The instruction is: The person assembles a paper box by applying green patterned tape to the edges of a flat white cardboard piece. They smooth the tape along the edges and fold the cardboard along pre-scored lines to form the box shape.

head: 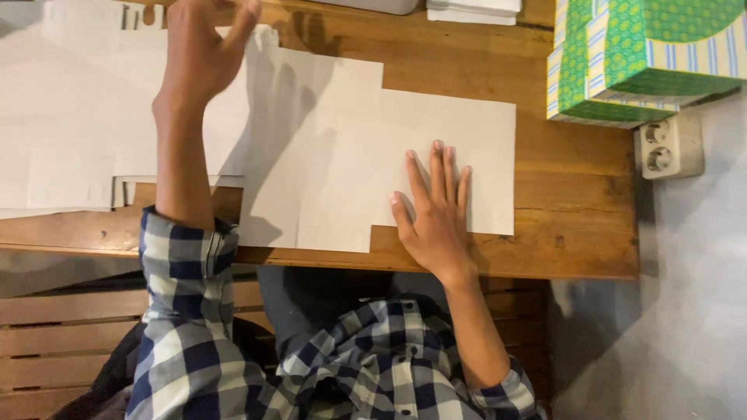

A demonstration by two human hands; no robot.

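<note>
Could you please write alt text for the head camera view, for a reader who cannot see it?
A person's right hand lies flat on a white cut-out sheet on a wooden table, while the left hand hovers raised above it, fingers spread.

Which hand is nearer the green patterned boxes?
Right. The right hand lies flat on the white cut card, below-left of the green patterned boxes. The left hand is raised far across the table.

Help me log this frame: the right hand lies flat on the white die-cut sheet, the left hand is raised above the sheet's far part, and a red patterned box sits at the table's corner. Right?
Not quite: the patterned box is green, not red, as the head view shows. The rest holds: the right hand lies flat on the white die-cut sheet, and the left hand is raised above its far part, over the wooden table.
</note>
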